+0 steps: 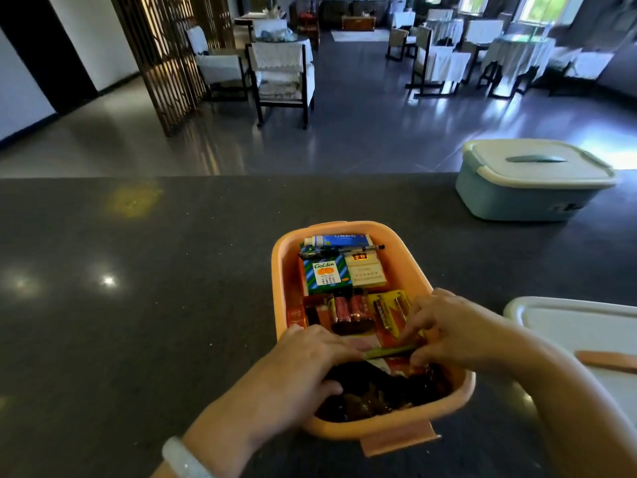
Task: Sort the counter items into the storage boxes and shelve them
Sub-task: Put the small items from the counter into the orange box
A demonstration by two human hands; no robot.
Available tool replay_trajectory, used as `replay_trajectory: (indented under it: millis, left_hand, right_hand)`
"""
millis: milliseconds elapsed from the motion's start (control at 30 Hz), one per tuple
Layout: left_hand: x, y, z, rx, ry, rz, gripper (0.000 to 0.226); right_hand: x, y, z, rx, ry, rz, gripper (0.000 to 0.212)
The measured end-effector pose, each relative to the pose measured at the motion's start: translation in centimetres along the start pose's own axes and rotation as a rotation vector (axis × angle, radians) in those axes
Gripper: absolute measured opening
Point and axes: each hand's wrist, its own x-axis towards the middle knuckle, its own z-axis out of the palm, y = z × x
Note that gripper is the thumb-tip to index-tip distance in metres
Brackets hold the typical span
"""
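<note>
over the near end of the open orange plastic storage box [348,232], left hand [303,363] and right hand [451,329] each pinch one end of a thin green stick [389,351]. box sits on the dark speckled counter [138,305]; lidded pale blue box [524,188] well apart, far right.

Head camera, wide-angle, looks forward-down, close over counter [138,288] (single view).

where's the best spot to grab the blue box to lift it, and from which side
Probably by the handle on top of the blue box, coming straight down from above. The lid is on and the handle lies flat along its middle, so a grip there should lift it level. The smooth, rounded walls offer less hold.
</note>
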Motion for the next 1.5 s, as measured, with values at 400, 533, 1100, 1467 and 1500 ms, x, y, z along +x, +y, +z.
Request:
replay_trajectory:
  millis: [400,533,1100,1467,1500]
  left_hand:
    - [0.8,0.1,0.3,0.077,-0.062,-0.027,0.03]
    - [0.9,0.0,0.3,0.06,-0.075,-0.028,0.028]
    - [0.7,-0.8,1.2,0.039,0.147,-0.034,0.047]
    - [0.4,-1.1,1.2,0.163,0.19,-0.081,0.032]
    - [0.5,-1.0,1.1,0.174,0.191,-0.078,0.032]
  right_hand:
    - [-1.1,-0.1,-0.7,-0.034,0.121,0.013,0.02]
    - [-0.9,0.4,-0.3,-0.019,0.135,0.006,0.024]
    - [-0.4,0.3,1.1,-0.083,0.078,0.026,0.021]
    - [1.0,-0.9,2.9,-0.082,0.149,-0.042,0.027]
    - [1.0,-0.8,2.9,-0.078,0.14,-0.036,0.029]
